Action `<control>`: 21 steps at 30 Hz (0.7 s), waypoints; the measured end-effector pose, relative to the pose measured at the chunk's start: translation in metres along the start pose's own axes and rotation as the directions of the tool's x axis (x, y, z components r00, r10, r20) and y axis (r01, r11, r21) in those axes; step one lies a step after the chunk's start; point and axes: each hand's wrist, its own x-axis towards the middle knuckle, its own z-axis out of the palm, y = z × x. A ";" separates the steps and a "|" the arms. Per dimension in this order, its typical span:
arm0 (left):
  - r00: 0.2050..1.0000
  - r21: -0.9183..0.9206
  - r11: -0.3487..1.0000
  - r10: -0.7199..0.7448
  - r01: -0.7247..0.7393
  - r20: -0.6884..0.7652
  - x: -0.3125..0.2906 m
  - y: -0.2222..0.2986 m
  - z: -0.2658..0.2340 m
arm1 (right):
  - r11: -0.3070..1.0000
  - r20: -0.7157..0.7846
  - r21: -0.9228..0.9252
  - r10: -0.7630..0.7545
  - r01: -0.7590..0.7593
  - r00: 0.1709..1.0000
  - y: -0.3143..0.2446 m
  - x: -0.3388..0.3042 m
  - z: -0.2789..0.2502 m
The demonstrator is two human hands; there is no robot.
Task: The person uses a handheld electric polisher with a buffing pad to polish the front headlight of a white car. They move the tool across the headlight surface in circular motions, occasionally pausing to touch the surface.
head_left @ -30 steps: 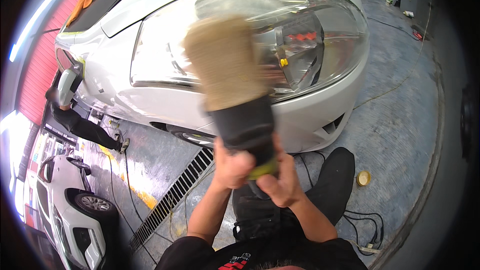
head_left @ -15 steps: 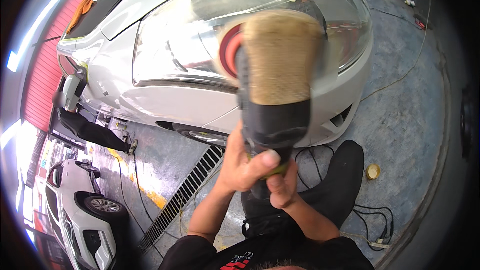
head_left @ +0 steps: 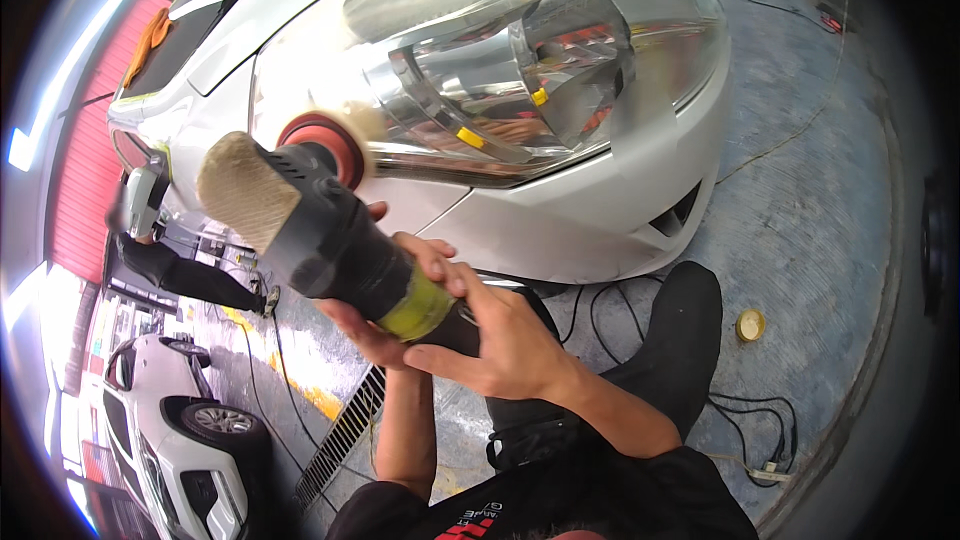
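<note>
Both hands hold a polisher [head_left: 345,245], black with a yellow-green band and a tan, worn cover on its head. My left hand [head_left: 368,337] is wrapped under the middle of its body. My right hand [head_left: 512,335] is closed round the rear end. The red backing plate [head_left: 340,143] carries a pale pad, which sits at the lower left corner of a car's headlight [head_left: 540,50]. Whether the pad spins cannot be made out. Inside the clear lens, chrome parts and two yellow pieces show.
The white car [head_left: 570,225] fills the top. Black cables [head_left: 755,405] and a small yellow-rimmed tin [head_left: 750,325] lie on the floor at right. A drain grate [head_left: 345,435] runs at lower left. Another person [head_left: 175,265] stands by the car; a second white car [head_left: 165,420] is parked left.
The polisher has swung from the headlight's middle to its lower left corner, tilting left. Both hands have moved with it, and the lens interior is uncovered.
</note>
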 end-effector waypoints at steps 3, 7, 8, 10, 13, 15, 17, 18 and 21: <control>0.995 0.116 0.989 -0.090 0.095 -0.053 -0.014 -0.015 0.020 | 1.000 -0.064 0.029 0.011 -0.009 0.998 0.007 -0.021 -0.017; 0.917 0.315 0.882 -0.392 0.351 0.077 -0.019 -0.023 0.045 | 0.964 -0.280 0.263 0.043 0.034 0.959 0.029 -0.051 -0.021; 0.902 0.351 0.862 -0.421 0.365 0.096 -0.018 -0.022 0.045 | 0.935 -0.374 0.339 0.035 0.101 0.927 0.031 -0.055 -0.015; 0.890 0.397 0.842 -0.441 0.366 0.114 -0.016 -0.017 0.049 | 0.913 -0.440 0.389 0.068 0.122 0.896 0.044 -0.064 -0.004; 0.871 0.409 0.821 -0.478 0.398 0.113 -0.018 -0.015 0.052 | 0.929 -0.555 0.342 0.082 0.138 0.828 0.061 -0.070 0.014; 0.850 0.414 0.806 -0.511 0.422 0.129 -0.019 -0.011 0.040 | 0.909 -0.408 0.403 0.069 0.112 0.910 0.093 -0.081 0.021; 0.897 0.384 0.845 -0.435 0.374 0.084 -0.022 -0.005 0.028 | 0.908 -0.424 0.397 0.055 0.131 0.904 0.074 -0.063 0.031; 0.903 0.381 0.845 -0.426 0.374 0.058 -0.024 -0.001 0.021 | 0.904 -0.399 0.408 0.053 0.126 0.915 0.072 -0.057 0.035; 0.940 0.461 0.832 -0.340 0.309 -0.016 -0.025 0.010 0.000 | 0.877 -0.281 0.475 0.071 0.074 0.957 0.068 -0.040 0.051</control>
